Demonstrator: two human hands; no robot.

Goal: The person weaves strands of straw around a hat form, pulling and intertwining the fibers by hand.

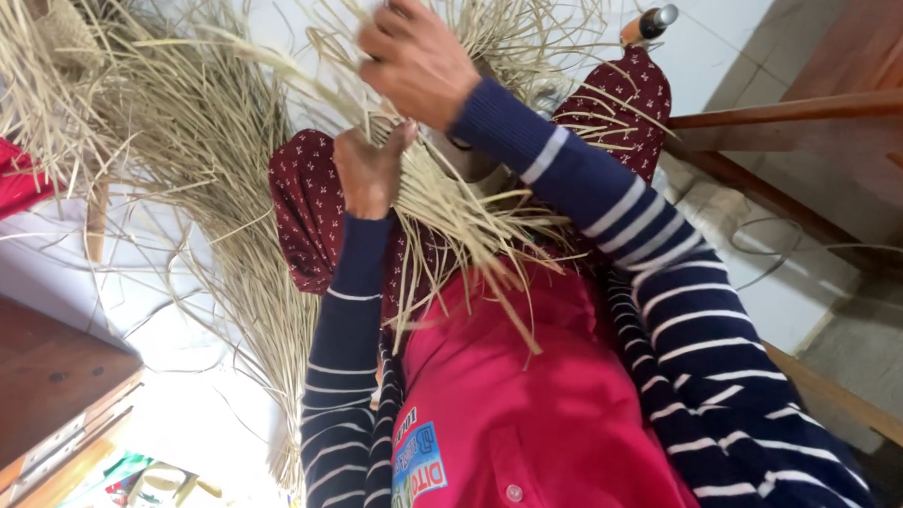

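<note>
While both hands are working amid pale straw strands point(225, 146) over lap, right hand point(418, 58) is closing fingers on strands up top; left hand point(369, 171) is pinching strands below. Step: likely weaving or sorting. Next move calls for steady tension, clean strand separation.

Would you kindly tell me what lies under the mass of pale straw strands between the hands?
Under the pale straw strands a maroon patterned cloth shows over the knees. The left hand and right hand grip strands; whatever the weave wraps at its centre is hidden.
</note>
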